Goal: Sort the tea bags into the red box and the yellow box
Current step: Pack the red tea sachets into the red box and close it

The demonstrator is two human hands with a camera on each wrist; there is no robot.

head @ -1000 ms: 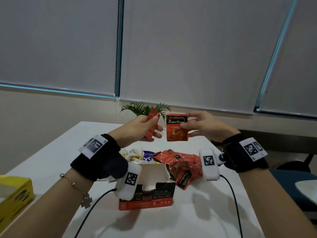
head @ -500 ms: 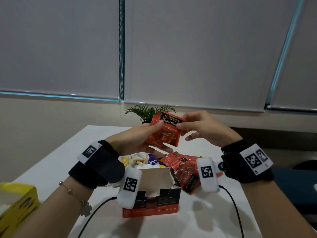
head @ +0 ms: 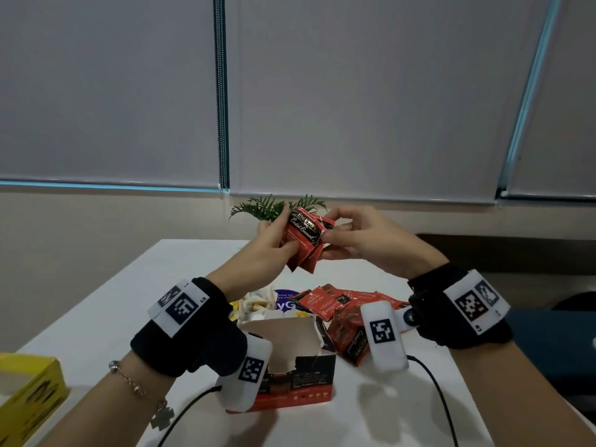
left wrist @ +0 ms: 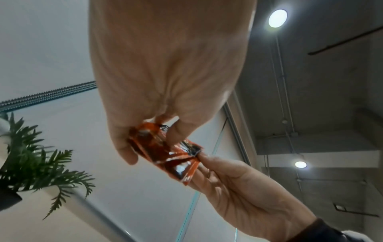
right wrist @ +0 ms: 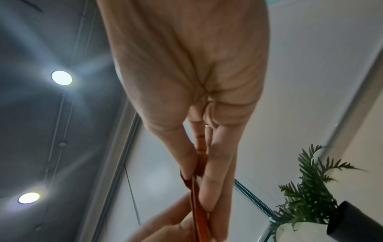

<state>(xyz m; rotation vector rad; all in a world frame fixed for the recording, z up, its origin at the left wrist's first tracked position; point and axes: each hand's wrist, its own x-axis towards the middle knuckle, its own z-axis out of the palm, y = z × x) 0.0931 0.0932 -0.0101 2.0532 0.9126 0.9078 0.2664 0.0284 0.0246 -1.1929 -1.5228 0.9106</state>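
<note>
Both hands are raised above the table with a small stack of red tea bags (head: 303, 238) between them. My left hand (head: 274, 240) grips the stack's left side, thumb on the front. My right hand (head: 338, 233) pinches its right edge. The same stack of red tea bags (left wrist: 167, 152) shows from below in the left wrist view, and edge-on as the red tea bags (right wrist: 197, 204) in the right wrist view. The red box (head: 290, 391) stands open near the front edge. A yellow box (head: 29, 391) sits at the far left. Loose red tea bags (head: 338, 311) lie behind the red box, pale yellow ones (head: 258, 306) to their left.
A potted green plant (head: 274, 206) stands at the table's far edge behind my hands. Black cables (head: 435, 391) run from the wrist cameras across the white table (head: 113, 301). A dark chair (head: 548, 343) stands to the right.
The two red tea bags, held apart one second ago, have been brought together into one stack. Both hands now hold that stack, slightly higher than before.
</note>
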